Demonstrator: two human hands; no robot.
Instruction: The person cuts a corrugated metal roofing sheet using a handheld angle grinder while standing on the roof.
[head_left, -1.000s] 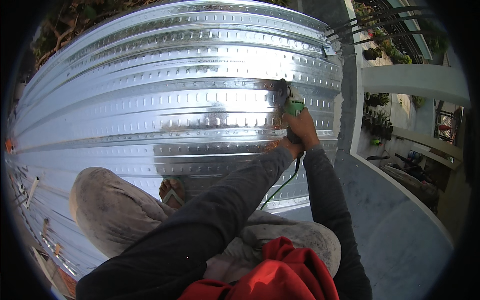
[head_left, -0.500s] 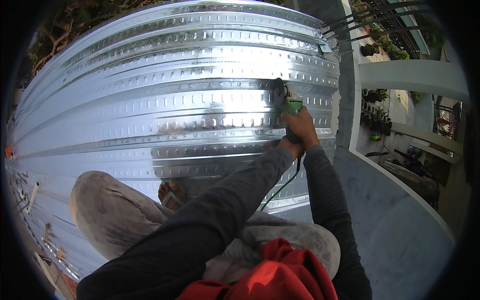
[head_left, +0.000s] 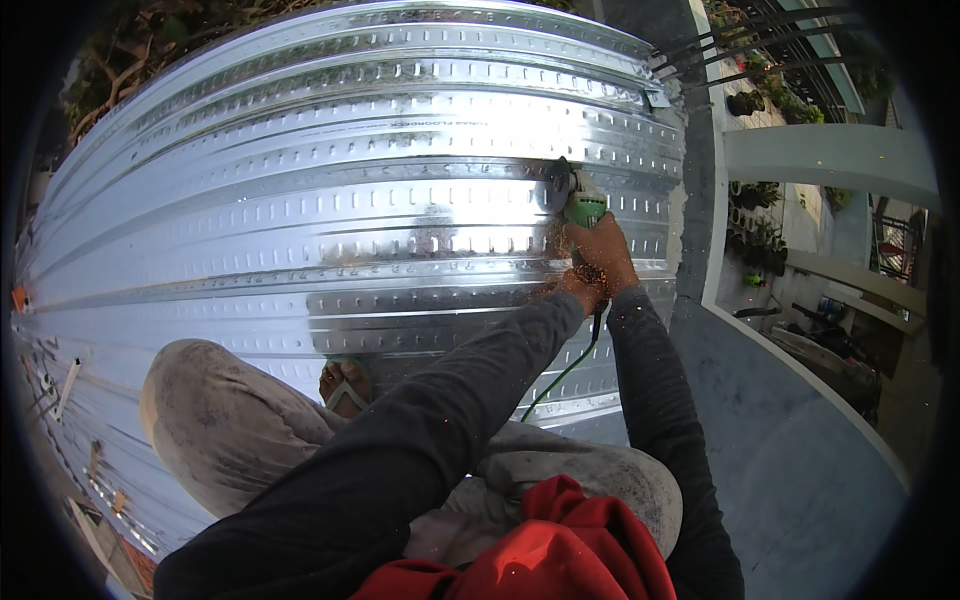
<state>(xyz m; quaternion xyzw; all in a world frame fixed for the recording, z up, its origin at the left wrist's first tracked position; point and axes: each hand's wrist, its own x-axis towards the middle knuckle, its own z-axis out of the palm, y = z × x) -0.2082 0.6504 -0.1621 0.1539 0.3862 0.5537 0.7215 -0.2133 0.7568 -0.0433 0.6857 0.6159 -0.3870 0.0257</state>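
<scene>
Both my hands are wrapped round a green angle grinder (head_left: 587, 208) with a dark disc (head_left: 558, 186) at its far end. My right hand (head_left: 606, 250) grips the body just behind the green head, and my left hand (head_left: 580, 290) closes on the rear part, nearer to me. The disc stands on edge against the shiny ribbed metal decking sheet (head_left: 440, 210). Orange sparks spray back over my hands. A green power cord (head_left: 568, 375) trails from the grinder's rear toward my legs. Where exactly the disc meets the metal is too small to tell.
My sandalled foot (head_left: 345, 385) rests on the decking, left of my arms. To the right run a concrete edge (head_left: 692, 200) and a grey wall (head_left: 770, 430), with a drop to a lower yard holding potted plants (head_left: 755, 240). Steel bars (head_left: 750, 40) stick out at the far right.
Sparks have appeared around the grinder and my hands, where none showed before. My grip stays the same, and the grinder has hardly moved.
</scene>
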